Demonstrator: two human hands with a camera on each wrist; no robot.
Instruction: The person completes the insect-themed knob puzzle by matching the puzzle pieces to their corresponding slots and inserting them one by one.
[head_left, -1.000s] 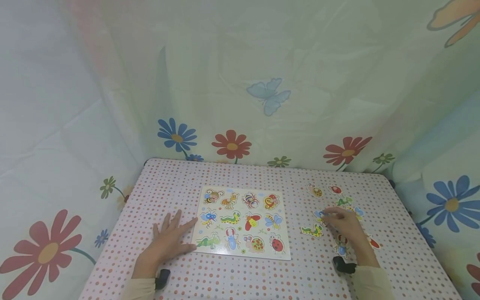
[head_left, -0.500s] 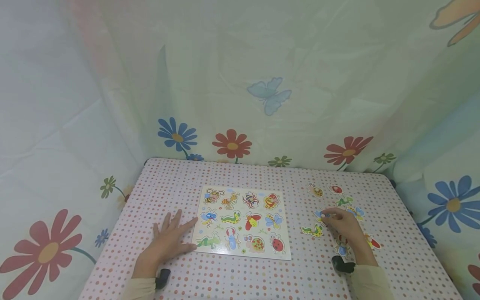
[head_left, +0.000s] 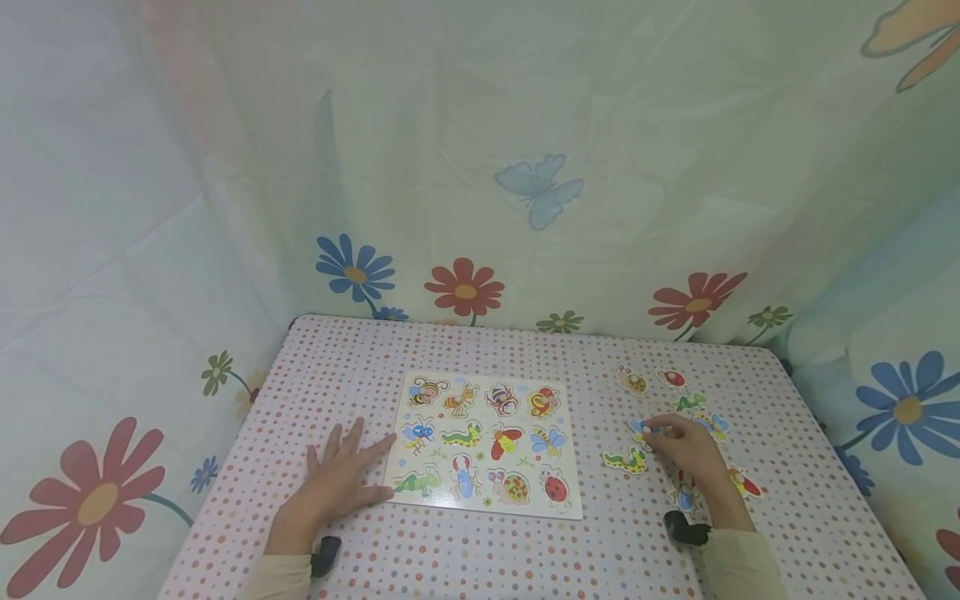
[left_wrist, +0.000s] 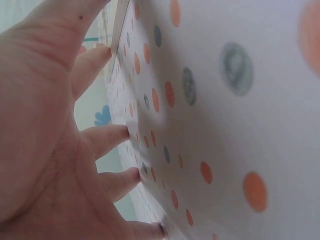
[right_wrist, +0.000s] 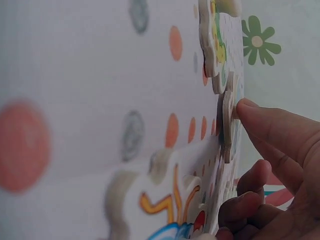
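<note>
A wooden insect puzzle board (head_left: pixel 525 511) lies flat on the dotted table, showing rows of colourful bugs. My left hand (head_left: pixel 337 479) rests beside it with fingers spread, thumb and index fingertip touching its left edge. In the left wrist view the other fingertips press on the cloth. At the right, my right hand (head_left: pixel 692 452) pinches a blue insect puzzle piece (head_left: pixel 635 428) between thumb and index finger. The right wrist view shows this piece (right_wrist: pixel 228 120) edge-on, low at the table, its far side hidden. A green caterpillar piece (head_left: pixel 624 461) lies just in front of it.
Around the right hand lie a spotted snail-like piece (head_left: pixel 632 380), a ladybug piece (head_left: pixel 672 378), a green insect piece (head_left: pixel 688 402), a blue-winged bee piece (head_left: pixel 714 425), a red-winged piece (head_left: pixel 746 483) and a blue beetle piece (head_left: pixel 684 498). A flowered curtain (head_left: pixel 540 250) hangs behind the table.
Almost nothing differs. My right hand stays over the same blue insect piece with only a slight shift, and my left hand keeps its place at the board's edge.
</note>
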